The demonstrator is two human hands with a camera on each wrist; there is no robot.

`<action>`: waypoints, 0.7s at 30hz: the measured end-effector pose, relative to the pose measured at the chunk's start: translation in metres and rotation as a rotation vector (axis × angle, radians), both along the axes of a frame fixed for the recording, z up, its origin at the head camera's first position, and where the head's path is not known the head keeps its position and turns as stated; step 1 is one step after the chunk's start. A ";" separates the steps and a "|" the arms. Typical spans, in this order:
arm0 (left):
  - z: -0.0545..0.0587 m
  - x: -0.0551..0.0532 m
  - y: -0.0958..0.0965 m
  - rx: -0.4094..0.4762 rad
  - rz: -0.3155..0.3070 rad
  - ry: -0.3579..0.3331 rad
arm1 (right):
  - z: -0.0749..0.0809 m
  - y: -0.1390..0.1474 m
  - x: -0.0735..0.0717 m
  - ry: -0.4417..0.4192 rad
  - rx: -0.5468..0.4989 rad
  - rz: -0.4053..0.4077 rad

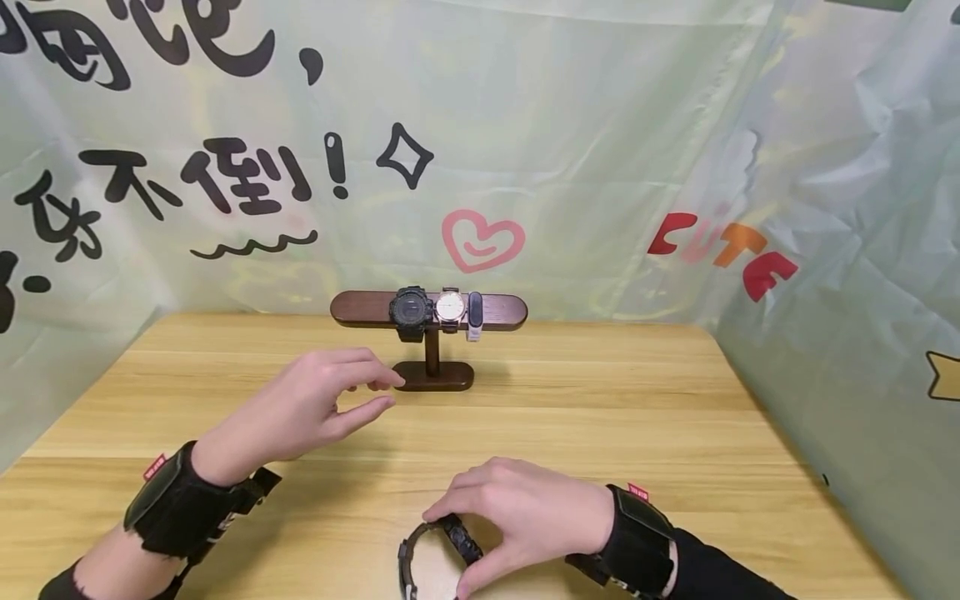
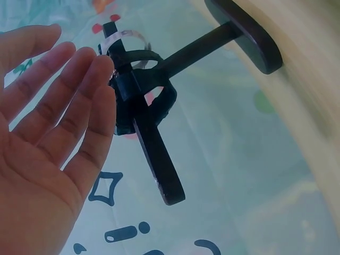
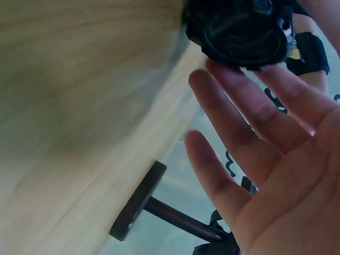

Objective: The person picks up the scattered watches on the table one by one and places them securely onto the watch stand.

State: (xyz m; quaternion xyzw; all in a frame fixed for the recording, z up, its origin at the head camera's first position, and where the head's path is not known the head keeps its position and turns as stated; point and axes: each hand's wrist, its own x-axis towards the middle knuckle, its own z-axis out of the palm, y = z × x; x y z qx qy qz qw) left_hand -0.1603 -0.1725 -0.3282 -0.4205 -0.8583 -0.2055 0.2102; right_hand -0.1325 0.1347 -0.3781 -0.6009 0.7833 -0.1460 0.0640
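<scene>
My right hand (image 1: 525, 508) pinches a dark wristwatch (image 1: 460, 537) between thumb and fingers, low in the head view. Its strap curves out to the left in a loop. In the right wrist view the black round face of this watch (image 3: 241, 37) shows at the fingertips. My left hand (image 1: 300, 408) hovers over the table, fingers loosely bent, holding nothing. Just beyond its fingertips stands a dark wooden T-shaped watch stand (image 1: 360, 309). On its bar are a chunky black watch (image 1: 410, 309), a watch with a light round dial (image 1: 450, 306) and a slim fitness band (image 1: 475, 310) with a pale strap.
The stand's oval base (image 1: 442, 379) rests toward the back of the light wooden table (image 1: 600, 400). A pale printed cloth (image 1: 585, 150) with writing and a pink heart hangs behind the table and along its sides. Both wrists wear black straps with camera mounts.
</scene>
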 end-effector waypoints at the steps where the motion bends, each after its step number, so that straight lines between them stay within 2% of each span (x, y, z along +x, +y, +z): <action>1: 0.000 0.000 0.000 -0.004 0.000 -0.001 | -0.001 -0.001 -0.001 0.015 -0.003 -0.013; 4: -0.001 0.000 0.001 -0.015 0.001 -0.004 | -0.002 -0.002 -0.002 0.035 0.008 -0.049; 12: -0.002 -0.001 0.003 -0.015 -0.007 -0.003 | -0.006 -0.001 -0.008 -0.010 0.060 -0.077; 21: -0.005 0.001 0.005 -0.023 -0.020 -0.028 | -0.009 -0.001 -0.012 -0.039 0.031 -0.095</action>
